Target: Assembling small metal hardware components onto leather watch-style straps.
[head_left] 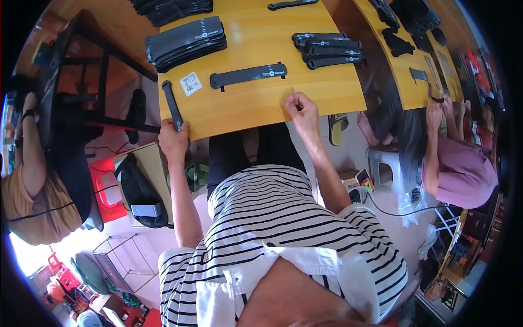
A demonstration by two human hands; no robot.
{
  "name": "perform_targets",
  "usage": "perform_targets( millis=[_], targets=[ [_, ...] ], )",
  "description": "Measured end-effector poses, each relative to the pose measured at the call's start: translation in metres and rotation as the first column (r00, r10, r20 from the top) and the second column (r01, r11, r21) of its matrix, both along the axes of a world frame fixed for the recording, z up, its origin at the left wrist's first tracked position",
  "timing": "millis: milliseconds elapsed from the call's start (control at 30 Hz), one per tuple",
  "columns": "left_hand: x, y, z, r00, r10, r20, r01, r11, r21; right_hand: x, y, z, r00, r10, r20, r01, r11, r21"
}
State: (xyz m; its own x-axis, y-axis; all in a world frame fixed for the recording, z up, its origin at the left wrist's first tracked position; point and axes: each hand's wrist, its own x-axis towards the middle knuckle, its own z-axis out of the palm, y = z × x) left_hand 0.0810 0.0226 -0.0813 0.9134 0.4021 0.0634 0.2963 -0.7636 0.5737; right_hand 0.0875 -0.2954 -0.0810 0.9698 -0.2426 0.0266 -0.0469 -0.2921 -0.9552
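My left hand [174,140] is closed on the near end of a narrow black strap [171,101] with a rounded tip, at the left edge of the wooden table [261,111]. My right hand [304,115] is closed in a pinch over the front edge, and a thin pointed tool [292,89] sticks out of its fingers; its kind is too small to tell. Between and beyond the hands lies a wider black strap [248,76] with pale print and small tabs, touched by neither hand. A white printed label [190,84] is beside the narrow strap.
Stacked black fabric pieces [185,43] sit at the far left, a pile of black straps [329,49] at the right. One more strap [292,4] lies at the far edge. On the right, a person in pink [460,163] works at another table; another person [41,201] is at left.
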Motion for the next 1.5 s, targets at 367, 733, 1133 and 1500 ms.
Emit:
perform_targets(
  millis=[367, 733, 1133, 1500],
  targets=[
    [-0.019, -0.084, 0.043, 0.969, 0.059, 0.239, 0.202, 0.364, -0.909, -0.037, 0.094, 0.05, 0.834, 0.546, -0.083, -0.463, 0.773, 0.433],
    [-0.02, -0.092, 0.052, 0.967, -0.193, 0.164, 0.127, -0.192, -0.973, -0.027, 0.072, 0.061, 0.814, 0.562, -0.148, -0.169, 0.473, 0.865],
    [-0.015, -0.088, 0.053, 0.991, -0.093, 0.101, 0.092, -0.101, -0.991, -0.04, 0.065, 0.088, 0.813, 0.573, -0.101, -0.522, 0.795, 0.308],
    [-0.017, -0.099, 0.059, 0.994, -0.009, 0.111, 0.111, 0.023, -0.994, -0.042, 0.067, 0.091, 0.822, 0.543, -0.169, -0.508, 0.835, 0.211]
  ],
)
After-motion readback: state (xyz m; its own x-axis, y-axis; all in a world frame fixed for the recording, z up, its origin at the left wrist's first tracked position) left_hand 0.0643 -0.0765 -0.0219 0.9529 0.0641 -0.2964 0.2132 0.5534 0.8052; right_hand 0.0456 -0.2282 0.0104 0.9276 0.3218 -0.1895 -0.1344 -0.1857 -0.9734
